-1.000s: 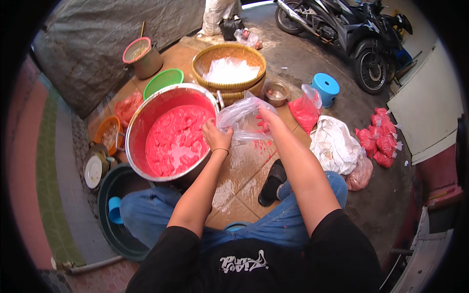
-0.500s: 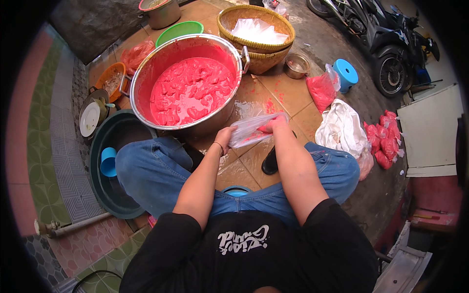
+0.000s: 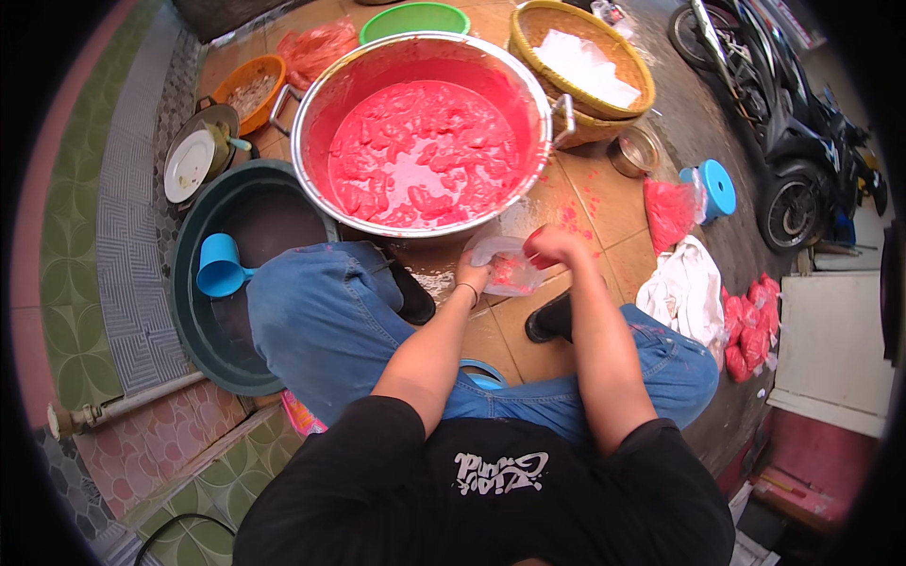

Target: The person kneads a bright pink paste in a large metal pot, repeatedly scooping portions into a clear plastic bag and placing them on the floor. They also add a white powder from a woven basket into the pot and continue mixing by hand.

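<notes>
A clear plastic bag point(image 3: 512, 274) with some red mixture inside hangs low between my knees, its mouth open upward. My left hand point(image 3: 474, 272) is closed on its left side. At its right rim my right hand point(image 3: 559, 247) is curled, fingertips stained red; it seems to pinch the edge, though the fingertips are partly hidden. Just beyond stands a big metal pot point(image 3: 422, 229) of thick red mixture with chunky pieces, the nearest thing to both hands.
To the left lies a dark green tub point(image 3: 193, 325) with a blue dipper point(image 3: 220, 265). Woven baskets point(image 3: 646, 80) and a small metal bowl point(image 3: 634, 151) stand far right. Filled red bags point(image 3: 752, 325), a white cloth point(image 3: 687, 288) and a blue stool point(image 3: 717, 189) line the right side.
The bag, stretched flat between both hands before, now gapes open and sits lower. My right hand has come closer to the left. The view has shifted, so the pot appears farther right.
</notes>
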Motion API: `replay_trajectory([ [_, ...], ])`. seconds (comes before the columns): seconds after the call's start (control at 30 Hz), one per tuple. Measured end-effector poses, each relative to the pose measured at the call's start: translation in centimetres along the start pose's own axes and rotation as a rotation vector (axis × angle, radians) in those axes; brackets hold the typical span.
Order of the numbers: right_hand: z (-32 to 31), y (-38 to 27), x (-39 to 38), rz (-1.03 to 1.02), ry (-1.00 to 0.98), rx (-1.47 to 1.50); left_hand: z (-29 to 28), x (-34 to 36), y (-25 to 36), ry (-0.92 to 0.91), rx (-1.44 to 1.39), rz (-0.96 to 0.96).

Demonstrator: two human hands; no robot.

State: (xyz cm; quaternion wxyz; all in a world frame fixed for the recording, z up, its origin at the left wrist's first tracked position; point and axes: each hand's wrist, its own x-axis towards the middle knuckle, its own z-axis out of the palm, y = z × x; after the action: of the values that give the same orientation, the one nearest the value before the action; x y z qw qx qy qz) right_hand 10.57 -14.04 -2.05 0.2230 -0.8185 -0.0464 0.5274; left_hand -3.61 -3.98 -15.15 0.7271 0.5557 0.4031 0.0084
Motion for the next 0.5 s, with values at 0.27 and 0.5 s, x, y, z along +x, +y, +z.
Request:
replay_trajectory([
  [0.27, -2.0, -18.9, -1.3, -0.632, -0.134, 0.133, 3.3, 2.8, -2.1, 0.132, -0.101, 0.063],
  [0.5, 9.7, -18.4, 17.1, -0.636, -0.150, -1.161, 4.8, 1.5, -3.4, 0.443, 0.114, -0.157],
])
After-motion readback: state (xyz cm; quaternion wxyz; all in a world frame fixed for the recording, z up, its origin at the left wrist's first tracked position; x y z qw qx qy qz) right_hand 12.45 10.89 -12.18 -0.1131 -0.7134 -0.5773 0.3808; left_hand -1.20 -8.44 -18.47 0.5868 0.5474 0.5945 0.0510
